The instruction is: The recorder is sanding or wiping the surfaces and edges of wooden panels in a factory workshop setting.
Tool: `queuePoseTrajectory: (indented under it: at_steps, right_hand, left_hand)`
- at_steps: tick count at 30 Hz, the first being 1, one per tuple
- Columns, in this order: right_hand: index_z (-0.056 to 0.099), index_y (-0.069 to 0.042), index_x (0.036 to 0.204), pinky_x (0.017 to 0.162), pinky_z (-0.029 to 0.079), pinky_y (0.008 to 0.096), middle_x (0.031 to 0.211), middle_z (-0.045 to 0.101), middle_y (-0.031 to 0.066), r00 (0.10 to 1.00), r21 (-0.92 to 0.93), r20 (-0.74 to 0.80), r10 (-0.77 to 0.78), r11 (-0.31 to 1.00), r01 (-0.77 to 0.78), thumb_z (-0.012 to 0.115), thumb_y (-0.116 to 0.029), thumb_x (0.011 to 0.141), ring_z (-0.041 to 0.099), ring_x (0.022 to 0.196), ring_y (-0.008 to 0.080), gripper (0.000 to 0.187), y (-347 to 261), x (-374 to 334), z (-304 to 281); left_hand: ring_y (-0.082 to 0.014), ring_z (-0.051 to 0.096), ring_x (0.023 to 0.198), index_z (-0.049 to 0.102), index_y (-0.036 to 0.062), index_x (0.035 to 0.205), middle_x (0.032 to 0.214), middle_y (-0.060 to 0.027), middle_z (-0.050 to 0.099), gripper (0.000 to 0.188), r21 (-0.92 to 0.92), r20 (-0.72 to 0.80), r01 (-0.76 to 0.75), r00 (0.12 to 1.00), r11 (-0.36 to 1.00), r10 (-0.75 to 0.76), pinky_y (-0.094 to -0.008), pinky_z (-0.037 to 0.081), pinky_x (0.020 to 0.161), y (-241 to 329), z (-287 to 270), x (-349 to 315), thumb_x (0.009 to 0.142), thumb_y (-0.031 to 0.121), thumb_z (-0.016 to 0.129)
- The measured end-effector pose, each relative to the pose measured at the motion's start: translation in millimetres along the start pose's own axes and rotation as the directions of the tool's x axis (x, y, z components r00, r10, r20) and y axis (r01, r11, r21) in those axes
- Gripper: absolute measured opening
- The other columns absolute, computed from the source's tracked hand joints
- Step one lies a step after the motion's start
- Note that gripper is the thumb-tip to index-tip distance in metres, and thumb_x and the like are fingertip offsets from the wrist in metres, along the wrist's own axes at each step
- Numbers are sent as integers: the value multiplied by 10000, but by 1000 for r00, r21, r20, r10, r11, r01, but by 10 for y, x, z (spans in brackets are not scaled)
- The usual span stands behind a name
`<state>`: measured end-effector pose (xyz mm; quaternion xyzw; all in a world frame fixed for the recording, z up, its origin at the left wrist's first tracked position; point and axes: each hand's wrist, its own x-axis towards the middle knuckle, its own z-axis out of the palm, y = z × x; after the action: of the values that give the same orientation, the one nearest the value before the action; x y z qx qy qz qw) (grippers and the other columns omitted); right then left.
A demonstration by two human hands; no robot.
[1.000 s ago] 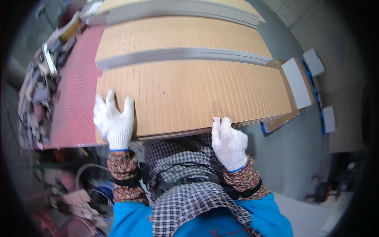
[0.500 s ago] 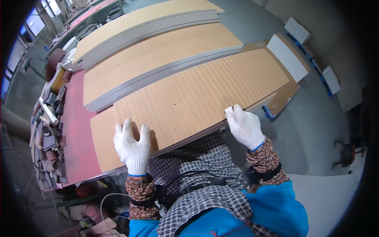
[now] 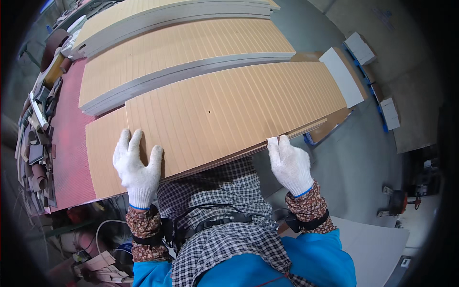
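A long tan grooved panel (image 3: 224, 107) lies in front of me, on top of another tan panel (image 3: 103, 148) that sticks out beyond its left end. My left hand (image 3: 137, 167), in a white knit glove, rests on the panels near that left end with thumb and fingers apart. At the near edge, right of the middle, my gloved right hand (image 3: 290, 165) pinches a small flat white piece (image 3: 272, 140). What this piece is made of cannot be told. It touches or nearly touches the panel's edge.
Two more stacks of tan panels, a middle one (image 3: 191, 50) and a far one (image 3: 158, 16), lie beyond. All rest on a red table (image 3: 69, 129). Scraps and abrasive-looking strips (image 3: 38, 143) pile up at left. A white board (image 3: 342, 79) stands past the right end, near boxes (image 3: 360, 49).
The whole view has shifted, so panels and hands appear farther left. The left hand stays spread on the panel; the right hand still pinches the white piece at the near edge.
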<state>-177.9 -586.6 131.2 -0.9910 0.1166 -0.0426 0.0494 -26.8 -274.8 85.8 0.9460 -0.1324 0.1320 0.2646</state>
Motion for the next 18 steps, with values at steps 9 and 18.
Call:
queuePoseTrajectory:
  at_steps: [9,18]
  right_hand:
    - [603,-35,1012,527,557,465,661,610,158,998,-16,61,6,1000,-5,533,-211,1058,712,630,350,195,3,593,-13]
    - [639,16,1020,829,570,576,940,727,306,999,3,44,4,1000,-4,469,-302,1058,725,885,472,363,53,2226,252]
  left_hand:
    - [-482,462,1408,650,9,1340,1494,-327,520,608,-1,21,2,1000,1000,-2,-559,302,1217,9,-14,41,803,237,821]
    - [-492,469,1402,662,10,1334,1495,-326,522,610,-19,28,16,999,1000,-16,-565,294,1223,19,-39,71,787,229,824]
